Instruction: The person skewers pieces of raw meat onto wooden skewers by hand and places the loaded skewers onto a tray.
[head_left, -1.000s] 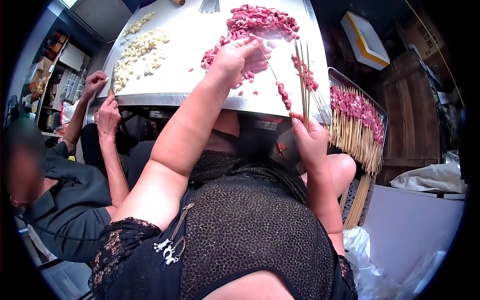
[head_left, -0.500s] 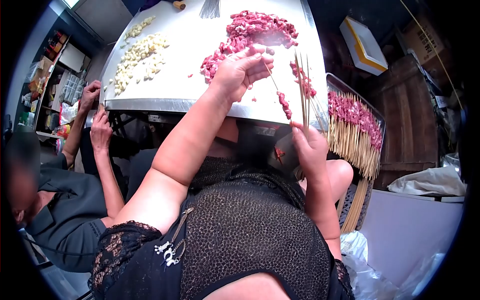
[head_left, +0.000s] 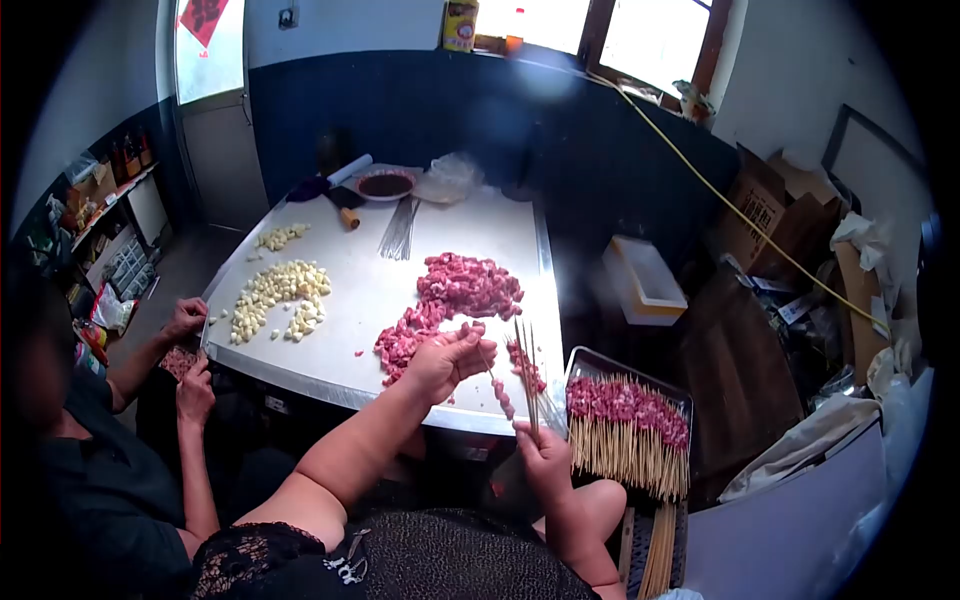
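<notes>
My left hand [head_left: 450,362] is closed near the upper end of a thin skewer, and a small piece of meat seems to show at its fingertips. Threaded pieces of raw meat [head_left: 503,396] sit lower on that skewer. In my right hand [head_left: 546,462] are the skewer's lower end and several bare skewers [head_left: 528,375], which point upward. A pile of cut raw meat [head_left: 468,287] lies just beyond my left hand on the white table [head_left: 345,375]. A smaller heap of meat [head_left: 535,372] lies behind the bare skewers.
Right of the table, a tray [head_left: 682,402] holds rows of meat skewers [head_left: 625,425]. Pale chunks [head_left: 280,300] lie at the table's left; metal skewers [head_left: 399,230] and a bowl [head_left: 385,185] are farther back. Another person's hands [head_left: 190,350] are at the left edge.
The view has tilted up, bringing the far table, wall and windows into sight. Both hands still hold the same skewer between them.
</notes>
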